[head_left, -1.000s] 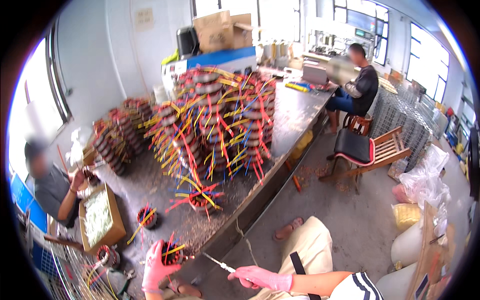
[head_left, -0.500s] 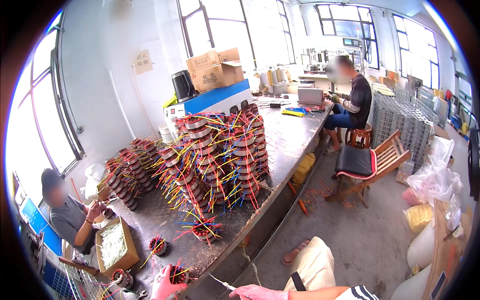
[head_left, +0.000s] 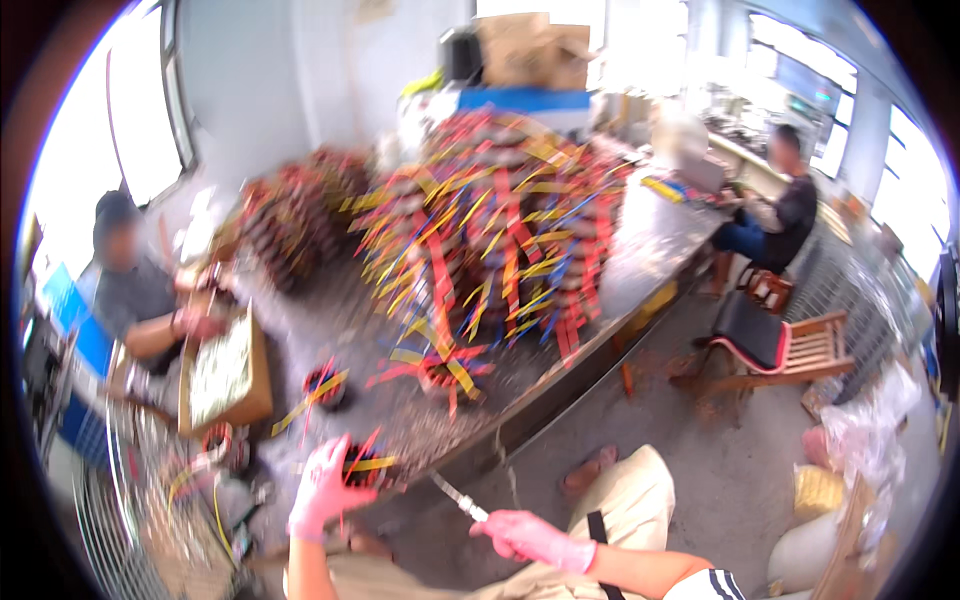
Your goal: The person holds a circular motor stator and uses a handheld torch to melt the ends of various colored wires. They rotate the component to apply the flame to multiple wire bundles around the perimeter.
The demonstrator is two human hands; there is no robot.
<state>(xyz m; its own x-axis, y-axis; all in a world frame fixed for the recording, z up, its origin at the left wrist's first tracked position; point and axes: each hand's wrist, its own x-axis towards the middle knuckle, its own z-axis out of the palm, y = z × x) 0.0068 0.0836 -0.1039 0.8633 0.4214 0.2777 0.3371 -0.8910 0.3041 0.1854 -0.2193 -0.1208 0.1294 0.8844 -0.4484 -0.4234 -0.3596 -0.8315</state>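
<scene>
My left hand (head_left: 318,490), in a pink glove, is closed around the side of a small motor stator (head_left: 366,466) with red, blue and yellow leads, near the table's front edge. In my right hand (head_left: 535,538), also pink-gloved, is a slim whitish tool with a thin tip (head_left: 464,500); motion blur hides its exact kind. Its tip points toward the table edge, apart from the stator. Two more wired stators, one dark (head_left: 327,386) and one with splayed leads (head_left: 440,376), sit beyond my left hand. Another stator (head_left: 226,446) lies to its left.
Tall stacks of wired stators (head_left: 490,230) cover the middle of the table (head_left: 420,440). At left, a person (head_left: 150,300) reaches over a carton of pale strips (head_left: 222,372). Another person (head_left: 785,205) sits at the far right, behind a wooden chair (head_left: 765,340).
My view has tilted down and swung left, blurring the scene. More of both my arms shows. The person at left has moved a hand to the carton. I still hold the stator and tool.
</scene>
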